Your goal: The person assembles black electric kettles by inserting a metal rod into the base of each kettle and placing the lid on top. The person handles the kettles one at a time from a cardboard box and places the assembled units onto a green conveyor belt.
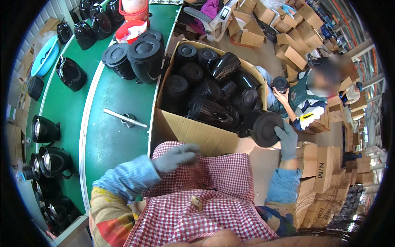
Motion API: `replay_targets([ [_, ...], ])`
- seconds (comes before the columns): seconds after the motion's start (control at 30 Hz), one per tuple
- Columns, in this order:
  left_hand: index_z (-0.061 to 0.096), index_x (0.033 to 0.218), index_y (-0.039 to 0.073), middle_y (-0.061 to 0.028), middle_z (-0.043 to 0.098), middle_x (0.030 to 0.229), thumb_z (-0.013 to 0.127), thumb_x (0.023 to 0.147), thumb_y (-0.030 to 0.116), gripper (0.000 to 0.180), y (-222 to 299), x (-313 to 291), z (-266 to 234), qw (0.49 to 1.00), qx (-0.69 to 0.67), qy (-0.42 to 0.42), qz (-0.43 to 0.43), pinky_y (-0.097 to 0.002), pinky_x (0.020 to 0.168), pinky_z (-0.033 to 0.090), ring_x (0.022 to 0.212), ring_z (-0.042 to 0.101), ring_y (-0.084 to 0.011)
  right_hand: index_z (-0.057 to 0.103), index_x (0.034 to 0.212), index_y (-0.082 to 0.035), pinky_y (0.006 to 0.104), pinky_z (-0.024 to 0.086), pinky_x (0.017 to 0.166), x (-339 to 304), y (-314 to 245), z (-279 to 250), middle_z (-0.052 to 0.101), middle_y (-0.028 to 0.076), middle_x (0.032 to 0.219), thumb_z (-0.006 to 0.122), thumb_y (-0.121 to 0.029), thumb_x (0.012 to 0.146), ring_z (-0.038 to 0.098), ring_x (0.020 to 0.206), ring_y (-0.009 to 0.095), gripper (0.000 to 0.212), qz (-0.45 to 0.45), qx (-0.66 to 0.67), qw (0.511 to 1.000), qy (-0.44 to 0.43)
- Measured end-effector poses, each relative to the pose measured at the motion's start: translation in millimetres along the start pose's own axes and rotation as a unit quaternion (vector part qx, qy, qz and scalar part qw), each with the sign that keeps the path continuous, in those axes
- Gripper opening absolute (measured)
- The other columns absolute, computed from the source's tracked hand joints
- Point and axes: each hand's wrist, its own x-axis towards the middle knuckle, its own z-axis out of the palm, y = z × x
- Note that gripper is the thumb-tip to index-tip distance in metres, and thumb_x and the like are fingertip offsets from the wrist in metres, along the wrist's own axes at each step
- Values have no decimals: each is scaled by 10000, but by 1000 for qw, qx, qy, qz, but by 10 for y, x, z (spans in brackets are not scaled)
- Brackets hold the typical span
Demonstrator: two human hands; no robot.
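My right hand (287,140), in a grey glove, grips a black jug (265,129) at the near right corner of a cardboard box. The jug's round end faces up, and its body runs back toward the box's rim. My left hand (177,158), also gloved in grey, hovers over my checked apron (222,173) with its fingers stretched out and nothing in them. The open box (193,128) is filled with several glossy black jugs (214,113), some upright with round lids up, others lying on their sides.
Left of the box runs a green workbench (117,96) bearing stacked black lids (119,59), a pale rod on a small cylinder (125,118), a red bucket (133,10) and more black jugs (70,74). A co-worker (306,94) holds a black lidded piece at right, amid cardboard boxes (325,168).
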Motion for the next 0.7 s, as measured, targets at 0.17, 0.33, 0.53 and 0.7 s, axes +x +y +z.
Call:
replay_targets([
  [0.17,335,1532,18,-214,476,1481,543,1036,406,662,-546,134,501,921,-370,-102,-68,-467,1007,557,1318,543,-356,619,1317,49,382,498,1009,-652,-412,274,684,145,1247,847,-312,801,654,1126,225,669,-137,114,966,-189],
  [0.33,457,1447,31,-176,583,1377,508,1053,255,456,-538,-584,237,916,-377,93,97,-449,915,622,1200,634,-318,647,1298,26,393,397,1134,-505,-314,1054,628,178,1372,891,-226,708,572,1302,287,686,-194,125,879,-418],
  [0.53,456,1482,101,-88,505,1488,637,974,467,651,16,-1800,-688,838,-113,412,340,-490,1038,503,1272,568,-277,394,1521,-23,440,381,1132,1191,994,1680,439,269,1510,654,-164,863,449,1378,416,721,-278,-319,901,-98],
  [0.7,426,1485,100,-70,518,1424,639,1006,219,538,410,-2241,-1728,667,-82,591,445,-466,1030,522,1233,569,-230,357,1548,-93,448,431,1063,1748,1688,1911,562,304,1369,568,-177,866,528,1283,450,719,45,-344,900,-264],
])
